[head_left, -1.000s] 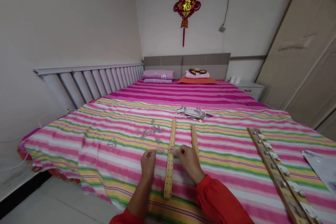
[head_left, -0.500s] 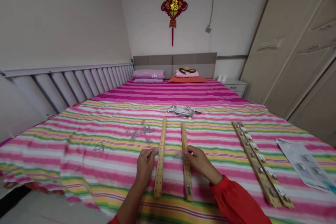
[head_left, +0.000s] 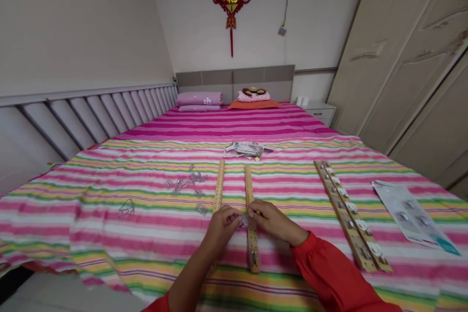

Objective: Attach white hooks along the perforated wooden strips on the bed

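Note:
Two perforated wooden strips (head_left: 249,204) lie side by side on the striped bedspread (head_left: 146,214), running away from me. My left hand (head_left: 224,225) and my right hand (head_left: 268,219) meet over the strips, fingers pinched together on a small clear plastic piece (head_left: 243,222) between them. My left hand covers the near part of the left strip (head_left: 218,187). The right strip carries a metal hook near its close end (head_left: 253,257). Red sleeves cover both my forearms.
Loose clear bits (head_left: 185,183) lie left of the strips and a pile of packets (head_left: 246,148) beyond them. At the right lie two more wooden strips with fitted hooks (head_left: 347,212) and a plastic bag (head_left: 411,214). Pillows (head_left: 200,100), headboard, wardrobe (head_left: 420,68) and nightstand stand behind.
My hands, apart on either side of the left strip a second ago, have come together over the strips on the small clear piece. The view has swung to the right.

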### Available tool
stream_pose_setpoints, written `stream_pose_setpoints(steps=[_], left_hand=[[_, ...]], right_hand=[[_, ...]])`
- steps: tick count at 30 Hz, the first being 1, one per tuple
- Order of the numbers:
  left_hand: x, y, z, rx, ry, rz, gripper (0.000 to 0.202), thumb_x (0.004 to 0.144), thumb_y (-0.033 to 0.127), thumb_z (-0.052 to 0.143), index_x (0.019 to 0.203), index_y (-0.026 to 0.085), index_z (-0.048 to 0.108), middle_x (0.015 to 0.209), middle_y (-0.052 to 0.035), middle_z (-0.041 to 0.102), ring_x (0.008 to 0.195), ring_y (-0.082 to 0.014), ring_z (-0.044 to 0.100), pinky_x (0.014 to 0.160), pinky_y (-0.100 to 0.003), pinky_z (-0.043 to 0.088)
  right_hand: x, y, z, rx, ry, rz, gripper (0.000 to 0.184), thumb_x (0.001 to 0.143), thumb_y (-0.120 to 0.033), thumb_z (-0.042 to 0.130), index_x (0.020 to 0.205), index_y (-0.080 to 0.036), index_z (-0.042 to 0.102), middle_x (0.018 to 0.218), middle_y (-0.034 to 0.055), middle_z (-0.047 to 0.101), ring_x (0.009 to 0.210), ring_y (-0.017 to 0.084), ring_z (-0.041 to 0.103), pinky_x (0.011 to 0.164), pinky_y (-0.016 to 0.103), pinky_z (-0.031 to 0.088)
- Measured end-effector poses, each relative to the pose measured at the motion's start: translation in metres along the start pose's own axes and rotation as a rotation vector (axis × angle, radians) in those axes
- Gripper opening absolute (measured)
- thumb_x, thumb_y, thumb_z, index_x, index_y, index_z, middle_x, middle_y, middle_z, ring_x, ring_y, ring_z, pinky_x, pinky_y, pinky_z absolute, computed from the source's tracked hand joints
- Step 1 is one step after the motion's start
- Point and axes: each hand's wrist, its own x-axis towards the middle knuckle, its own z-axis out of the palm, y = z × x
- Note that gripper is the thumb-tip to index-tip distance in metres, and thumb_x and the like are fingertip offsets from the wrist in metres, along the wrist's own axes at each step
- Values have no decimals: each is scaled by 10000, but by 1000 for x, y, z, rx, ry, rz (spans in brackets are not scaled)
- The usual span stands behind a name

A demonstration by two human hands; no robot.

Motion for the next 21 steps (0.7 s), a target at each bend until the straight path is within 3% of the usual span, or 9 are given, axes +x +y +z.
stream_pose_setpoints(steps=[3, 7, 13, 17, 21], left_hand=[[-2, 1, 9, -19, -41, -49, 157, 767, 268, 554, 742, 165, 669, 705, -24, 585, 676, -145, 540, 640, -253, 409], [-6, 1, 20, -136, -80, -139, 139, 747, 293, 546, 702, 168, 589, 634, 8, 563, 614, -131, 520, 587, -238, 391], [0, -5, 34, -311, 23, -325, 169, 675, 331, 549, 653, 167, 584, 622, 12, 574, 637, -140, 532, 628, -252, 404], [3, -11, 42, -328, 52, -446, 137, 633, 300, 550, 595, 171, 576, 547, 30, 538, 584, -133, 516, 607, -254, 401], [1, -14, 48, -333, 92, -460, 101, 627, 272, 564, 605, 176, 586, 558, 30, 568, 590, -137, 539, 602, -255, 416]], right_hand=[[-2, 7, 2, 87, 43, 42, 196, 791, -197, 495, 595, -199, 504, 627, -22, 516, 619, 136, 477, 589, 249, 362], [-7, 15, 6, 368, 158, 144, 170, 740, -293, 588, 607, -189, 565, 588, -31, 543, 581, 127, 482, 559, 246, 372], [-20, 24, 22, 802, 323, 377, 269, 638, -422, 732, 684, -173, 642, 488, -42, 577, 429, 102, 489, 457, 234, 377], [-27, 33, 40, 910, 421, 441, 296, 582, -417, 785, 641, -157, 655, 461, -16, 611, 411, 101, 519, 443, 225, 405], [-28, 43, 55, 929, 511, 498, 328, 530, -421, 810, 648, -151, 665, 476, -1, 633, 404, 104, 529, 409, 215, 402]])
